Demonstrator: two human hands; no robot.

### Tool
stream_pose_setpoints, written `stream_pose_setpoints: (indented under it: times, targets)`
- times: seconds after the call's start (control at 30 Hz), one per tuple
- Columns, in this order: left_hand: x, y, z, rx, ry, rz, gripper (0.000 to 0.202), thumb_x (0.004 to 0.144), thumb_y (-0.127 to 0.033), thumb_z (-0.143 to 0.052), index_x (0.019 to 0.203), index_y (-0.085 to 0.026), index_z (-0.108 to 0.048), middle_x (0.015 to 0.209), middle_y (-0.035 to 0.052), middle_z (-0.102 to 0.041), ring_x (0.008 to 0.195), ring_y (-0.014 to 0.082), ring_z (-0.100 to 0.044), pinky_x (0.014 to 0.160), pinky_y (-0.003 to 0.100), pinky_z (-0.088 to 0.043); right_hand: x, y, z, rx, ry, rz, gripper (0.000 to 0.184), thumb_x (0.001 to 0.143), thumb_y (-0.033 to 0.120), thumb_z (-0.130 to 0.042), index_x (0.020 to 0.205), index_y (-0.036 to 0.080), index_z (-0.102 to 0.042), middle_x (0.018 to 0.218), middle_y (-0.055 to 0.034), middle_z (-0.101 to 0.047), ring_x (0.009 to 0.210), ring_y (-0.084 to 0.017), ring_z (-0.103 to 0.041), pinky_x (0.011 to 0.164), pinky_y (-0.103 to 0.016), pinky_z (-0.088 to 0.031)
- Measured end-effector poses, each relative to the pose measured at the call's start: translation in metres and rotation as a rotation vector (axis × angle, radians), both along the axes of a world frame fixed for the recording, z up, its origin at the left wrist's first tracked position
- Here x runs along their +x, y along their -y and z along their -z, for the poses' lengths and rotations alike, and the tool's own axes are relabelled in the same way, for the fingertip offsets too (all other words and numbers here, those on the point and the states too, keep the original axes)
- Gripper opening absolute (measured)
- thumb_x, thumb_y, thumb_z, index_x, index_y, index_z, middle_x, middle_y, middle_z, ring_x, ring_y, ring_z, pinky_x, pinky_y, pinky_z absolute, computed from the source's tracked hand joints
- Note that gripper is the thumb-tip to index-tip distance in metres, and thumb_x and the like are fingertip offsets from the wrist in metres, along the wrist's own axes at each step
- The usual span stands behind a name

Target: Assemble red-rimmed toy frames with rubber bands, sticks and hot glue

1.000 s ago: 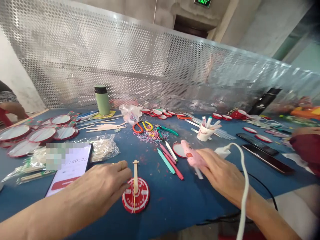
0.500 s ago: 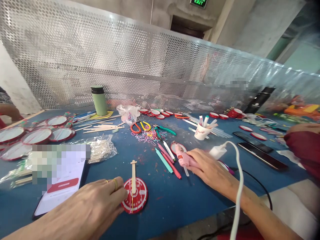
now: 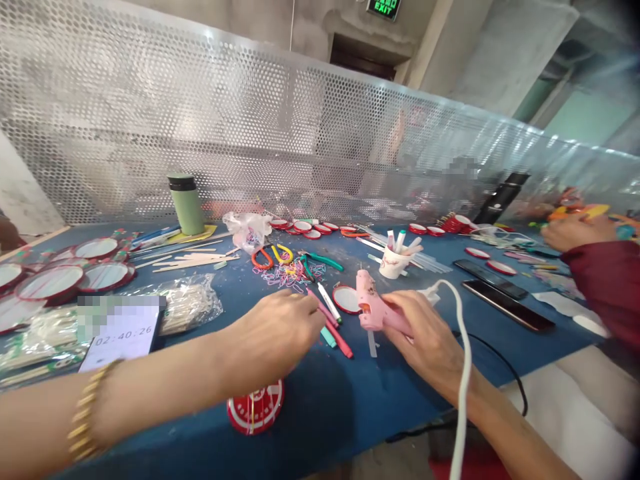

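Note:
My right hand [image 3: 425, 330] grips a pink hot glue gun [image 3: 373, 307], its nozzle pointing up and away; a clear glue stick [image 3: 373, 345] pokes out below. My left hand [image 3: 295, 327] is over the markers, fingers curled together, their tips and anything in them hidden. Beneath my left forearm lies a round red disc [image 3: 256, 408] with white print and a gold band, its upper part covered. Beside my left hand are a red marker [image 3: 340, 341], a teal marker [image 3: 327, 337] and a white marker [image 3: 329, 301]. A round red-rimmed piece [image 3: 346, 299] sits left of the glue gun.
A white cable [image 3: 465, 360] crosses near my right wrist. A phone [image 3: 125, 337] and stick bags lie left, with red-rimmed discs [image 3: 50, 283]. Pliers [image 3: 325, 260], paper clips [image 3: 285, 272] and a paper cup [image 3: 393, 263] stand farther back. Another person's sleeve [image 3: 607, 287] is at right.
My left hand has left the red disc and moved right and away to the markers. My forearm now covers where the wooden stick stood on the disc. The glue gun has turned more upright.

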State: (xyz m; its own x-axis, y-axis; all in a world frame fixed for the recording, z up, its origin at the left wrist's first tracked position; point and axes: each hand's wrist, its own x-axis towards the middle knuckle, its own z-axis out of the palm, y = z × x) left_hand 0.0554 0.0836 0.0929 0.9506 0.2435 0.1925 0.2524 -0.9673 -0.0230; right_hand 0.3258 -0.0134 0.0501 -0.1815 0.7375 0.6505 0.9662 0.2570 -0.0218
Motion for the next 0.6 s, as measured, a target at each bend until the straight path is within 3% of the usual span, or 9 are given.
stream_pose_setpoints:
  times: [0.1,0.2,0.3,0.4,0.5,0.6]
  targets:
    - [0.064,-0.023,0.004,0.114,0.02,0.086,0.015,0.088,-0.011,-0.05,0.094,-0.013,-0.063,0.098,0.0122,-0.064,0.089,0.0219,-0.062,0.081,0.034,-0.048,0.001,0.01,-0.001,0.084,-0.037,0.077,0.028,0.093,0.024,-0.051,0.121,0.021,-0.05,0.111,-0.0121,-0.059,0.106,-0.029,-0.059,0.092,-0.045,-0.05]
    - [0.109,-0.037,0.013,0.098,-0.048,0.096,0.011,0.085,-0.017,-0.058,0.089,-0.012,-0.067,0.099,0.015,-0.066,0.096,0.0268,-0.063,0.084,0.038,-0.047,0.001,0.023,-0.001,0.112,-0.074,0.16,0.03,0.093,0.026,-0.052,0.122,0.022,-0.05,0.112,-0.0124,-0.059,0.105,-0.028,-0.06,0.09,-0.043,-0.052]
    - [0.125,-0.044,0.021,0.044,-0.125,0.087,0.014,0.079,-0.009,-0.057,0.085,-0.012,-0.069,0.098,0.0135,-0.069,0.095,0.0267,-0.064,0.082,0.036,-0.047,0.001,0.033,0.002,0.09,-0.097,0.186,0.03,0.093,0.027,-0.052,0.123,0.023,-0.049,0.114,-0.0117,-0.059,0.106,-0.028,-0.061,0.092,-0.041,-0.052]
    - [0.126,-0.05,0.023,-0.015,-0.114,0.081,0.019,0.076,-0.004,-0.054,0.084,-0.011,-0.069,0.098,0.0142,-0.07,0.093,0.0266,-0.065,0.08,0.035,-0.047,0.003,0.035,0.006,0.068,-0.092,0.177,0.031,0.094,0.028,-0.051,0.124,0.023,-0.048,0.116,-0.0121,-0.059,0.108,-0.028,-0.06,0.093,-0.042,-0.052]
    - [0.125,-0.06,0.018,-0.266,-0.068,0.036,0.017,0.079,-0.011,-0.055,0.085,-0.009,-0.07,0.09,0.013,-0.071,0.087,0.0249,-0.066,0.075,0.032,-0.048,0.005,0.032,0.009,0.064,-0.095,0.161,0.031,0.094,0.028,-0.049,0.124,0.023,-0.047,0.116,-0.0124,-0.059,0.108,-0.029,-0.061,0.093,-0.043,-0.052]
    - [0.129,-0.073,0.01,-0.764,0.03,0.04,0.015,0.082,-0.02,-0.059,0.084,-0.01,-0.07,0.081,0.007,-0.07,0.077,0.018,-0.064,0.071,0.028,-0.049,0.005,0.029,0.01,0.071,-0.115,0.149,0.03,0.094,0.029,-0.049,0.124,0.023,-0.048,0.114,-0.0125,-0.059,0.108,-0.029,-0.061,0.092,-0.043,-0.052]
